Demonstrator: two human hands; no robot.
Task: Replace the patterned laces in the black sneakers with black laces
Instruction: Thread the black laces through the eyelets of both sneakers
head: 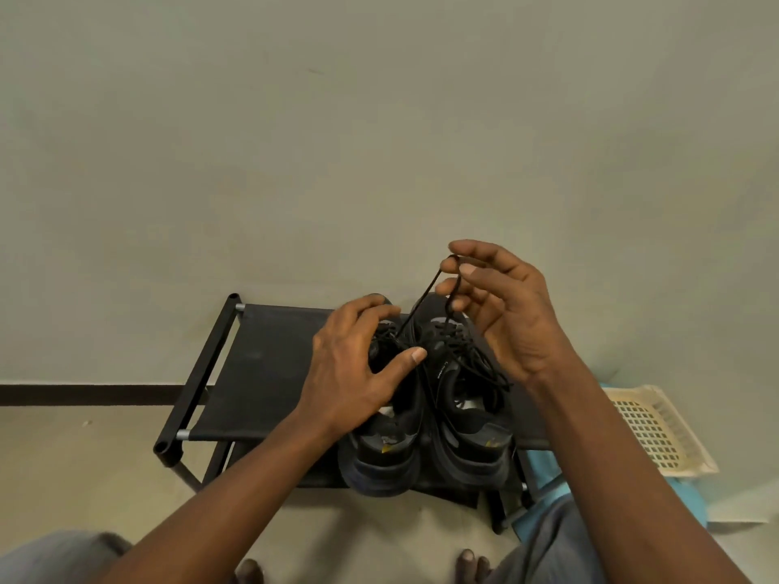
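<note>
Two black sneakers stand side by side on a black fabric rack, heels toward me: the left sneaker and the right sneaker. My left hand lies over the left sneaker's upper, fingers curled round it and thumb pressing by the laces. My right hand is raised above the right sneaker and pinches a black lace, pulled taut up from the shoes. Loose black lace loops lie over the right sneaker's tongue. No patterned laces are visible.
The rack stands against a pale wall on a light floor. A cream perforated plastic basket sits to the right, on something light blue. My knees and toes show at the bottom edge.
</note>
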